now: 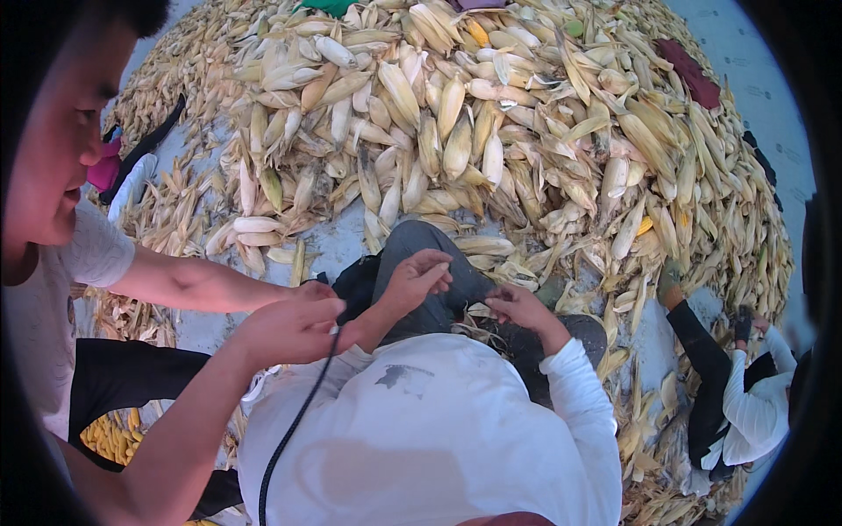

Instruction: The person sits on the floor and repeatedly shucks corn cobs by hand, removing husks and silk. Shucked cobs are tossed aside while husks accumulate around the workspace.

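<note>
My left hand [418, 281] is raised over my bent, grey-trousered knee [421, 246], its fingers loosely curled with nothing visible in them. On the other side of that knee, my right hand [520, 308] hangs with bent fingers, and no object shows in it. Both hands are bare and apart from each other. A co-worker's hand [289, 329] at my left overlaps the view of my left forearm and is at a black braided cord [296, 421]. That cord runs down over my white shirt [421, 427]. Unhusked corn ears [454, 151] lie heaped before me.
The co-worker's arms [191, 283] reach in from the left. Husked yellow cobs [112, 437] lie at lower left. Dry husks [641, 454] cover ground at right, near another seated person [756, 401]. A maroon cloth [691, 72] lies on the heap.
</note>
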